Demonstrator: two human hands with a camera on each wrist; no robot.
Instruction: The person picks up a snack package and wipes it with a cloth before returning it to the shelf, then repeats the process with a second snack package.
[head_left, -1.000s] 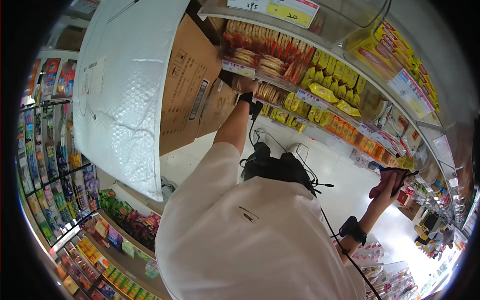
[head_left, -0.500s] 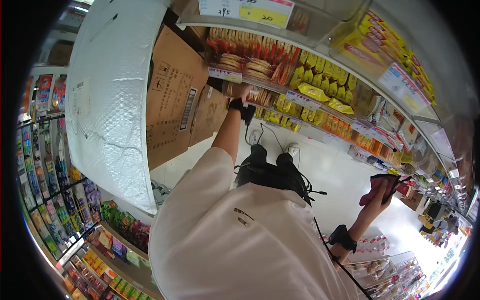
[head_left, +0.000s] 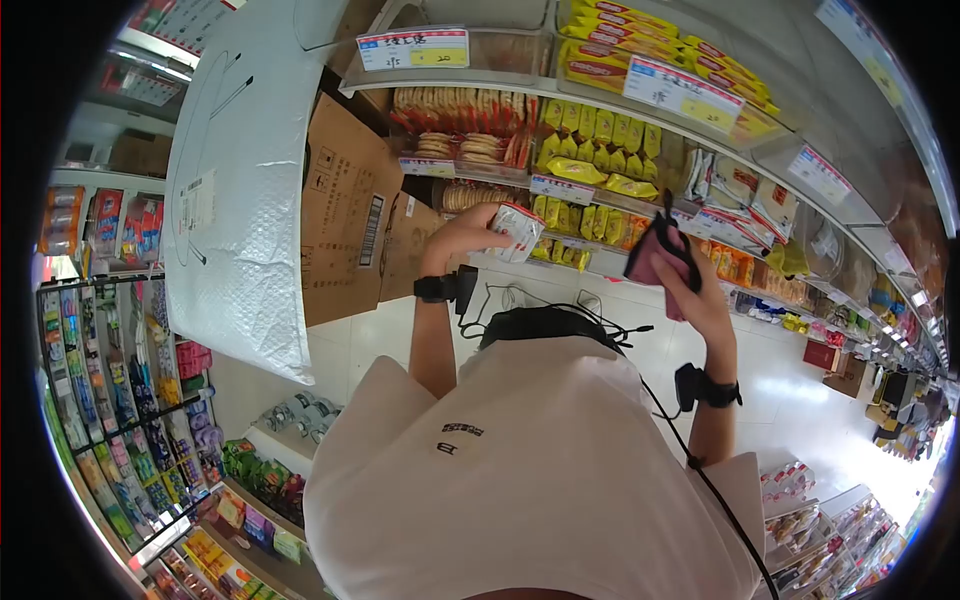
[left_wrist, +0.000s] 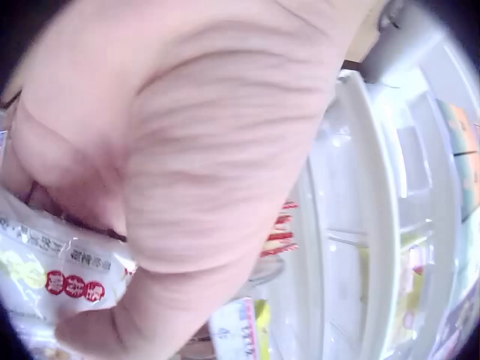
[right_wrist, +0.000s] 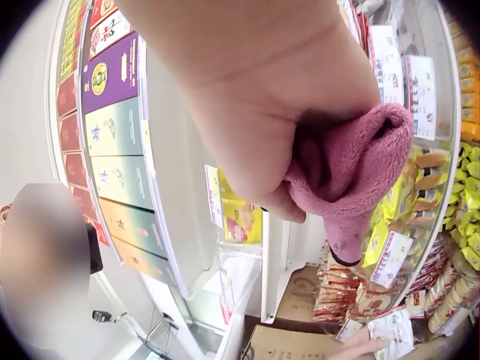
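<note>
In the head view, my left hand [head_left: 458,240] pinches a small white packet [head_left: 518,232] with red print, in front of the lower shelf. Seen from the left wrist, the thumb lies across the shiny wrapper [left_wrist: 56,270]. My right hand [head_left: 708,300] grips a folded pink cloth [head_left: 662,258] with dark edging, held up before the shelves. From the right wrist, the fluffy cloth [right_wrist: 352,180] bunches out of the curled fingers. Behind the packet stand rows of round biscuits [head_left: 470,195] and yellow-wrapped snacks [head_left: 600,160].
Clear-fronted shelves with price tags [head_left: 412,48] curve across the front and right. A cardboard box [head_left: 345,210] and a silvery padded panel [head_left: 240,250] stand at the left. Cables [head_left: 580,308] hang near my waist. Bottled goods [head_left: 300,418] stand lower left.
My left hand has come out of the lower biscuit shelf with the white packet. My right hand with the cloth has moved inward and up, closer to the shelves.
</note>
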